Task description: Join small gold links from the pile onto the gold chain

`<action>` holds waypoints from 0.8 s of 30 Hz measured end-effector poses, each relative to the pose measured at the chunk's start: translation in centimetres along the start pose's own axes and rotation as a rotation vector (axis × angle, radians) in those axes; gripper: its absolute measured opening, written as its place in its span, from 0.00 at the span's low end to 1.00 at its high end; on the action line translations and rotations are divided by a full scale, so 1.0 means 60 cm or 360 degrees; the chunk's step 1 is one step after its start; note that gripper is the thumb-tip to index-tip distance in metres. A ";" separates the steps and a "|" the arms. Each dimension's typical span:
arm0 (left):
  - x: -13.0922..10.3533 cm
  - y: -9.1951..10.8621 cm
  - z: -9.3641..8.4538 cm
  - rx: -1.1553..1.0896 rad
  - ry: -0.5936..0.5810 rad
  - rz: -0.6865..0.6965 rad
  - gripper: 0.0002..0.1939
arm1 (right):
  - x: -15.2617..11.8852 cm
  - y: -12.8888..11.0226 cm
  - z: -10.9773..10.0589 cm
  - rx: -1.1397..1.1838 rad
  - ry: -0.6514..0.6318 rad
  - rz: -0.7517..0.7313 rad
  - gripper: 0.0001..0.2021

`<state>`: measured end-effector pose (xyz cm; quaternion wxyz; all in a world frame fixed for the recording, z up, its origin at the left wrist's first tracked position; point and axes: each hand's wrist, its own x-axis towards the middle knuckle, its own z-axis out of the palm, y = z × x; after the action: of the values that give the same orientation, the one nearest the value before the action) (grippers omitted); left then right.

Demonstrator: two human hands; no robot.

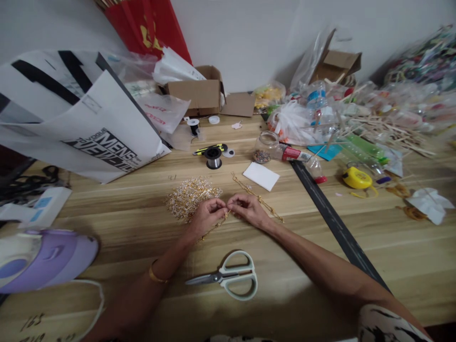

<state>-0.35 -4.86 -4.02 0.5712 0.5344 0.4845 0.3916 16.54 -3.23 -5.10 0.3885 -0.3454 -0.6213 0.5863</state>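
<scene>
1 gold strand (213,231), seemingly unfinished, sits pinched between my left hand (206,217) and right hand (249,210), the glittering heap (188,197) looking largely unworked.

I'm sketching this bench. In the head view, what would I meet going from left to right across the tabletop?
Purple appliance, pile of gold pieces, right hand, yellow tape measure, crumpled white paper.

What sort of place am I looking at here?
Likely a small craft workspace: the wooden table holds a heap of gold-and-clear beadlike pieces, a spool of fine wire or thread, and scissors.
</scene>
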 end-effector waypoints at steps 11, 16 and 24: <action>-0.001 -0.003 -0.004 0.0129 -0.0058 0.0084 0.07 | -0.001 -0.010 -0.001 0.0066 0.0002 0.0102 0.13; -0.002 -0.004 -0.003 0.0163 -0.0003 0.0091 0.06 | 0.002 -0.013 -0.003 0.0060 -0.0005 0.0092 0.12; -0.001 -0.009 -0.002 0.0156 0.0007 0.0100 0.05 | 0.002 -0.012 -0.003 0.0068 -0.0027 0.0118 0.12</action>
<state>-0.51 -4.93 -4.54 0.5306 0.5759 0.4874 0.3863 16.65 -3.10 -4.37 0.3684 -0.3548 -0.5987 0.6164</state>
